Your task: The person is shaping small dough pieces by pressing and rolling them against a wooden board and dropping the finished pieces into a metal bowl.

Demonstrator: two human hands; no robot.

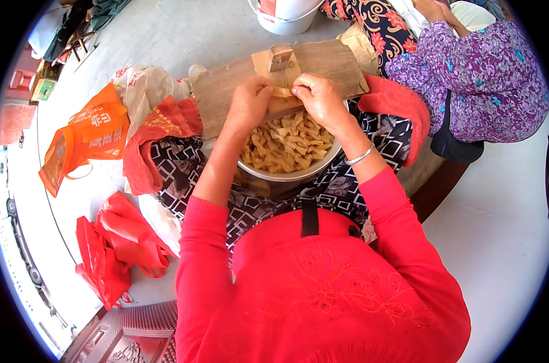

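Observation:
My left hand and my right hand face each other over a worn wooden board, with fingers pinched. Between them stretches a thin yellow-brown strip of food, one end in each hand. Just beyond it, a small wooden block with a slotted top sits on the board. Under my wrists, a round pot rests in my lap, filled with similar cut yellow-brown strips. The board covers the pot's far side. What the strips are made of, I cannot tell.
Red towels lie over my knees. An orange bag and red bags are on the left. Close on the right sits a person in a purple floral top, with a black bag. A white bucket stands ahead.

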